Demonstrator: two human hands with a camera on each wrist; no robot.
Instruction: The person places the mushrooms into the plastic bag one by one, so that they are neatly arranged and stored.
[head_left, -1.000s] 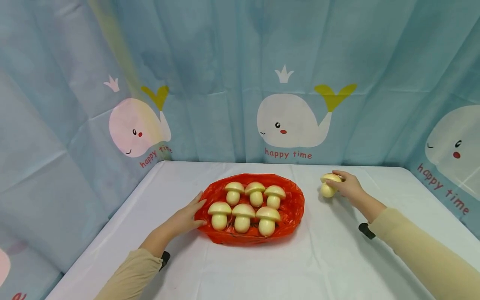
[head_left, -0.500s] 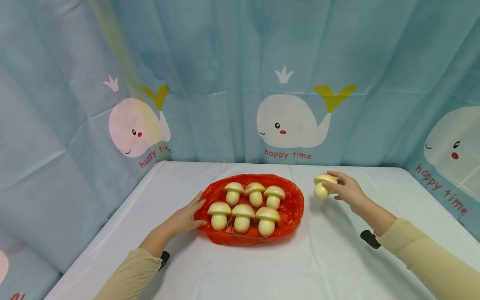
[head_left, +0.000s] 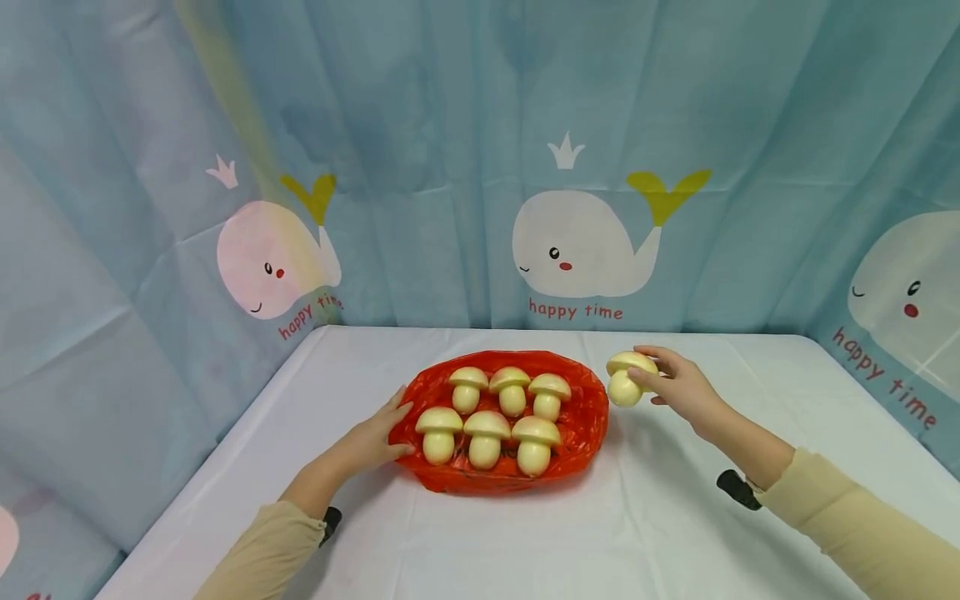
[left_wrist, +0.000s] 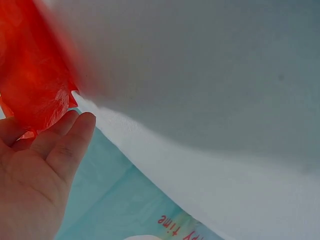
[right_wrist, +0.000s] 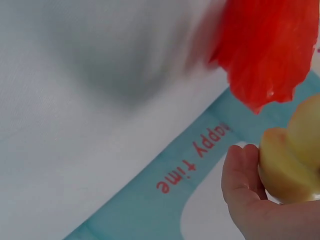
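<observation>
My right hand point(head_left: 686, 392) holds a pale yellow toy mushroom point(head_left: 624, 388) above the table, cap up, just off the right end of an oval container lined with red plastic point(head_left: 592, 425). In the right wrist view fingers and thumb hold that mushroom point(right_wrist: 287, 167), part of which runs out of the frame. Several similar mushrooms point(head_left: 486, 437) lie in two rows inside the container. My left hand point(head_left: 371, 437) rests against the container's left side. Its fingers point(left_wrist: 70, 145) look fairly straight in the left wrist view, touching the crinkled red plastic point(left_wrist: 35, 65).
A white cloth point(head_left: 510, 542) covers the table. Behind and along the sides hangs a light blue curtain point(head_left: 450, 167) printed with whales and red lettering. A dark wrist device point(head_left: 738, 490) shows beneath the right sleeve.
My right hand has carried the mushroom leftward, close to the container's right rim. The left hand and the mushrooms in the container have stayed put.
</observation>
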